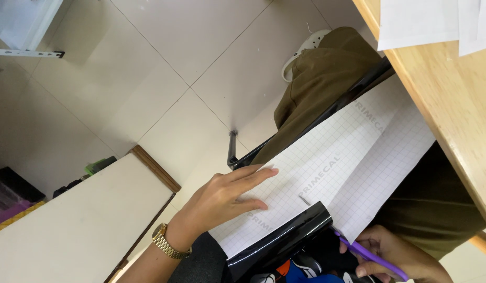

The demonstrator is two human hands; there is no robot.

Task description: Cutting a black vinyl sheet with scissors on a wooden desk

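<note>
A white gridded backing sheet (348, 162) runs from the lower middle of the frame up toward the right, its glossy black film face (285, 238) curling over at the lower edge. The left hand (222, 202), a gold watch (167, 242) on its wrist, lies flat and released on the sheet at lower centre, fingers stretched along it. The right hand (397, 257), at lower right just below the sheet's edge, is clenched around a purple tool (368, 254). A wooden tabletop (442, 105) with white papers (418, 21) crosses the upper right; a tiled floor (164, 63) fills the upper left.
</note>
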